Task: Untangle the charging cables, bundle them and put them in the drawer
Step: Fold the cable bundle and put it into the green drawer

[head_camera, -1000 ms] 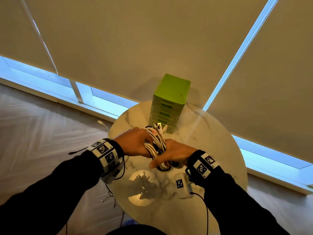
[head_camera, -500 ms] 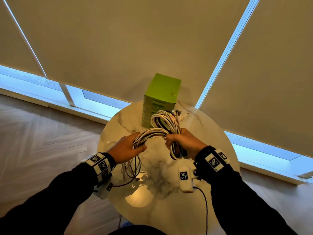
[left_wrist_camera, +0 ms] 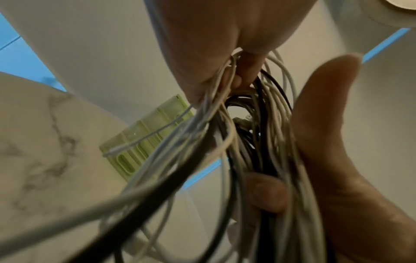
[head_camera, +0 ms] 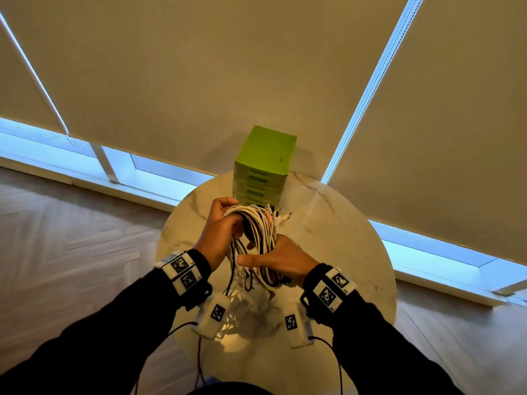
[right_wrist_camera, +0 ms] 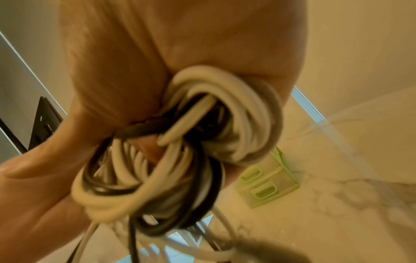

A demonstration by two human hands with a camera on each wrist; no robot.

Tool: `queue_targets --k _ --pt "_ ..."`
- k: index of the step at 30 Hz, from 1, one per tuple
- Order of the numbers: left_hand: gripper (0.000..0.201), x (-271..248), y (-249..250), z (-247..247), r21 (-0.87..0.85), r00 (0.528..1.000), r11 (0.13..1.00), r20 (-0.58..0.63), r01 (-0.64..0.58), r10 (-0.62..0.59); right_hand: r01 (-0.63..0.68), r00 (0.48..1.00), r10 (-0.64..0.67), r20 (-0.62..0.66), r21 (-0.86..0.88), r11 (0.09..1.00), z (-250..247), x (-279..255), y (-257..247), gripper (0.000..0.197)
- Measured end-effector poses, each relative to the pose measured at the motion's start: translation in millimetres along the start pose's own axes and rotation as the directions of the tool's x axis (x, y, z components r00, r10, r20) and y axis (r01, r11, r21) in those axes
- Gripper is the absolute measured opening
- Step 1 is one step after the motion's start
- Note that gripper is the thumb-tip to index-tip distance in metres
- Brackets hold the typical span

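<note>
We have the bundle of charging cables [head_camera: 258,238] held up over the middle of the round marble table [head_camera: 336,223], its long axis running near to far, with the plug ends [head_camera: 278,215] fanned out at the far tip and loose tails hanging from the near end toward the tabletop. Our left hand [head_camera: 221,235] lies on the left of the coil, fingers curled over its far loop; our right hand [head_camera: 281,259] is at the near end, fingers wrapped under the strands and thumb laid across them. The green drawer unit [head_camera: 263,172] stands straight beyond the bundle at the far edge of the table, just past the plug ends, so the left hand is the nearer one to it. Every drawer front we can see looks closed, so we judge one hand must free itself to pull a drawer before the coil goes in. We count one bundle, white and black strands mixed, too many to number; one drawer unit with about four visible drawer fronts; two hands.
</note>
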State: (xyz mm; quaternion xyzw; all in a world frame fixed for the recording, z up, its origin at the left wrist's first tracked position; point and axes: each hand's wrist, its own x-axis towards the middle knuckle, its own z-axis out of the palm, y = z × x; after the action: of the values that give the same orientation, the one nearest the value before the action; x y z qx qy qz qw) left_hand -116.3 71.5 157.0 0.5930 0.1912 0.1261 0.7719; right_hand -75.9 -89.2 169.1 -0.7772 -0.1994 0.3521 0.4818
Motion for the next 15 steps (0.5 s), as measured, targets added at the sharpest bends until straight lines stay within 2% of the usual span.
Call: queue_targets --k 3,6,8,11,15 --pt "0.026 -1.6 -1.4 8.7 -0.101 0.999 0.995 -0.032 0.021 -0.024 0.037 0.999 -0.037 -0.028 0.0 0.999 3.4 1.3 3.1 0.028" --pt "0.026 -5.1 0.8 18.5 -0.224 0.997 0.973 -0.038 0.054 -0.064 0.075 0.993 -0.077 -0.089 -0.024 0.997 4.9 8.3 8.7 0.048" --pt "0.025 -6.7 4.0 24.0 -0.247 0.995 0.966 -0.046 0.072 -0.086 0.089 0.989 -0.09 -0.12 -0.016 0.996 3.3 8.3 7.7 0.054" --pt "0.025 -5.2 5.7 27.6 -0.281 0.991 0.955 -0.057 0.1 -0.12 0.095 0.983 -0.099 -0.157 -0.035 0.995 2.1 10.7 10.2 0.048" --pt "0.037 -6.2 4.3 30.1 -0.399 0.987 0.908 -0.037 0.13 -0.158 0.063 0.98 -0.08 -0.181 -0.102 0.993 2.6 15.7 12.1 0.044"
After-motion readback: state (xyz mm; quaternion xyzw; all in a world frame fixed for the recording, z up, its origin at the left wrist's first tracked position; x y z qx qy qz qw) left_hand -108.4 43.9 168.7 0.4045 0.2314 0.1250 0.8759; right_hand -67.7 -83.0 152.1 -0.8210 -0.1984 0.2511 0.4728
